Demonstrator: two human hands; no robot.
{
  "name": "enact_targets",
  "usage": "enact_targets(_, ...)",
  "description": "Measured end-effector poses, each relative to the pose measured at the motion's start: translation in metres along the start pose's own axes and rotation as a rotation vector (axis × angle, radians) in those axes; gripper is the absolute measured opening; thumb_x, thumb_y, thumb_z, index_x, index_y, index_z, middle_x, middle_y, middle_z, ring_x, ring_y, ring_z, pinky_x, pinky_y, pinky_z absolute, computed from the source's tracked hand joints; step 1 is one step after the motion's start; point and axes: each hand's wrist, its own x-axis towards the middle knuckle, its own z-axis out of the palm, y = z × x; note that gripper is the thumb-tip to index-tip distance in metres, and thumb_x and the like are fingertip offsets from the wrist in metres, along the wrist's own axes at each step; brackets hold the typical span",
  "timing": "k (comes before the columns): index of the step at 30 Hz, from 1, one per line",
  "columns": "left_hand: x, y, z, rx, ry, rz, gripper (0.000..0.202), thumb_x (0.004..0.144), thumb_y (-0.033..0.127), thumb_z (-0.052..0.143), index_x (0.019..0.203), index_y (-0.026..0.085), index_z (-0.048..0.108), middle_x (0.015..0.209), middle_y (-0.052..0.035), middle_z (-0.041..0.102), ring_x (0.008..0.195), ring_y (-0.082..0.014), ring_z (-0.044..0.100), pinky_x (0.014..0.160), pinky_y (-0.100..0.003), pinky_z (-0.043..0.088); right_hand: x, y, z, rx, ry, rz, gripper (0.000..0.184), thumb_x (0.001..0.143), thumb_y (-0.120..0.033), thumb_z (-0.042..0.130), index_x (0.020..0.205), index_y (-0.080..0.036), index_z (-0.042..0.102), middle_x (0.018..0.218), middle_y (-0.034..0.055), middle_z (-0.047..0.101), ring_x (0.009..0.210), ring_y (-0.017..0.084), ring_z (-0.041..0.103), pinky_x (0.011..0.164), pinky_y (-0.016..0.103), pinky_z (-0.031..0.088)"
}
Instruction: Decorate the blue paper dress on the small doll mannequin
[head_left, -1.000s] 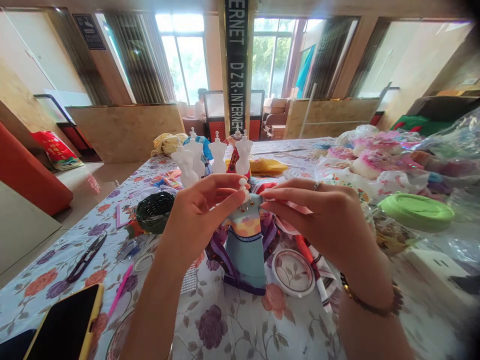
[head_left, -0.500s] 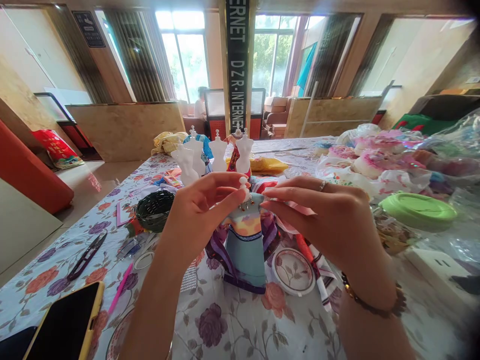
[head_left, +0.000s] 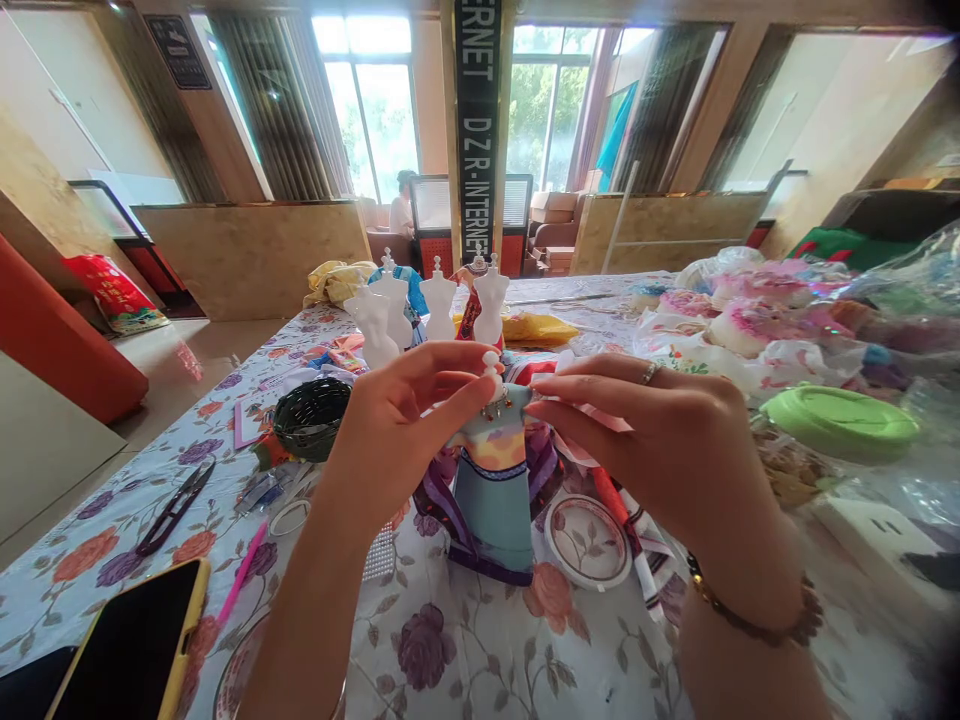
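Pale-blue cloth with purple borders, head view: a small gown (head_left: 491, 510) dresses a white miniature mannequin (head_left: 490, 365), upright on the floral tabletop (head_left: 495, 650), midway between its side edges and toward the near edge, front facing the wearer. Left hand (head_left: 390, 405) pinches the mannequin at the neck, thumb in front, probably to steady a top-heavy figure. Beaded collar (head_left: 495, 406) hangs just below that thumb. Right hand (head_left: 660, 430): thumb and forefinger close together at the gown's shoulder, other fingers curved above; cannot tell whether cloth or some tiny piece lies between the tips. Having one hand at each side leaves the bodice in plain sight, presumably for close work.

Toward the far edge, bare white mannequins (head_left: 439, 300) stand grouped, likely parked out of the way. Along the left edge: thread snips (head_left: 176, 508), with a pink pen (head_left: 244, 570) farther in and a yellow-cased phone (head_left: 127, 650) toward the near left corner, perhaps for easy reach. Dark woven basket (head_left: 309, 418) beyond the left forearm. White ring (head_left: 589, 540) flat, just beside the gown's hem. Green lid (head_left: 838, 422) toward the right edge.
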Motion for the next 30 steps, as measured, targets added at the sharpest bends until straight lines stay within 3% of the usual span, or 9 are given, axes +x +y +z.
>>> enact_targets(10,-0.0008,0.0016,0.0009,0.010,-0.002,0.005,0.021,0.071,0.036,0.077,0.089,0.027,0.073,0.084,0.0003,0.072,0.079,-0.0166,0.069,0.069,-0.025,0.057,-0.0012,-0.0028,-0.0040,-0.029,0.007,-0.002,0.008,0.087,-0.029,0.064,0.090,-0.027,0.072,0.085,-0.0008,0.074,0.068,0.013,0.069,0.063,0.024,0.055)
enact_targets(30,-0.0011,-0.0008,-0.0002,0.004,-0.033,0.041,0.019,0.074,0.034,0.075,0.091,0.027,0.072,0.087,0.0009,0.073,0.079,-0.0153,0.070,0.060,-0.019,0.057,-0.0016,-0.0073,0.0007,-0.161,-0.007,-0.080,0.009,0.087,-0.021,0.064,0.082,-0.018,0.070,0.086,0.0017,0.074,0.067,0.014,0.068,0.054,0.027,0.046)
